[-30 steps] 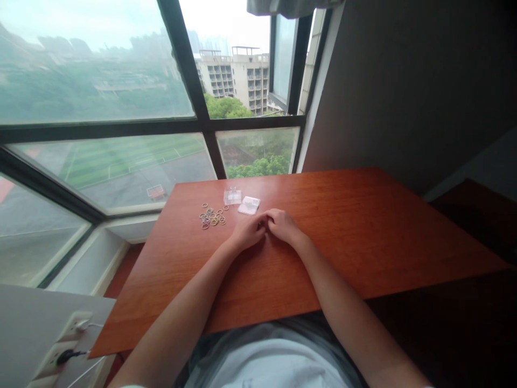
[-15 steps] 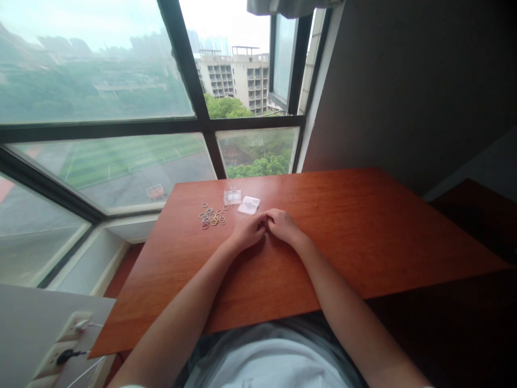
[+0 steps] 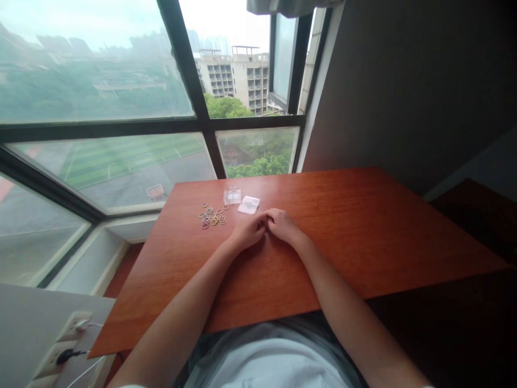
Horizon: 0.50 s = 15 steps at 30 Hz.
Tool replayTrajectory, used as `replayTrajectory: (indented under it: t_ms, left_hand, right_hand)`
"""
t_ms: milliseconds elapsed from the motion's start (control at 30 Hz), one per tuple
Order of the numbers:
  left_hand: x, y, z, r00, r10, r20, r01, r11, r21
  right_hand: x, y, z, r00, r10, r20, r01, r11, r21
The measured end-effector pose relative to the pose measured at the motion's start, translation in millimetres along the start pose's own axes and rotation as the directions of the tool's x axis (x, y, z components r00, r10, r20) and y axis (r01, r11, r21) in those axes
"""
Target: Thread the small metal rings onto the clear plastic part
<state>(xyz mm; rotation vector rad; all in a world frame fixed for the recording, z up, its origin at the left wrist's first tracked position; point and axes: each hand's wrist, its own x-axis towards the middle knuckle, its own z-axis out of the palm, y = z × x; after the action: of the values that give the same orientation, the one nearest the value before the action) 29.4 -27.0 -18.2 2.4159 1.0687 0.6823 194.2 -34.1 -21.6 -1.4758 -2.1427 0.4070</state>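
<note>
My left hand [image 3: 249,231] and my right hand [image 3: 283,224] meet fingertip to fingertip above the middle of the wooden table [image 3: 347,215]. The fingers of both are curled and pinched together. Whatever lies between them, if anything, is hidden by the fingers. Just beyond my left hand lies a flat, clear-and-white square case [image 3: 249,205]. A clear plastic box [image 3: 232,196] sits to its left. Several small rings [image 3: 213,216] in pale, yellow, reddish and dark tones lie in a loose cluster left of my left hand.
Large windows with dark frames [image 3: 208,126] rise behind the table's far and left sides. A dark wall [image 3: 388,97] stands at the right. Wall sockets [image 3: 60,353] with plugs and cables are low at the left, beside the table's near corner.
</note>
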Motion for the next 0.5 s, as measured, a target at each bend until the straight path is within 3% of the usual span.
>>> replayTrajectory:
  t_ms: [500]
  left_hand:
    - [0.0, -0.5, 0.3, 1.000, -0.002, 0.004, 0.002, 1.000, 0.017]
  right_hand:
    - [-0.2, -1.5, -1.3, 1.000, 0.015, 0.012, -0.015, 1.000, -0.002]
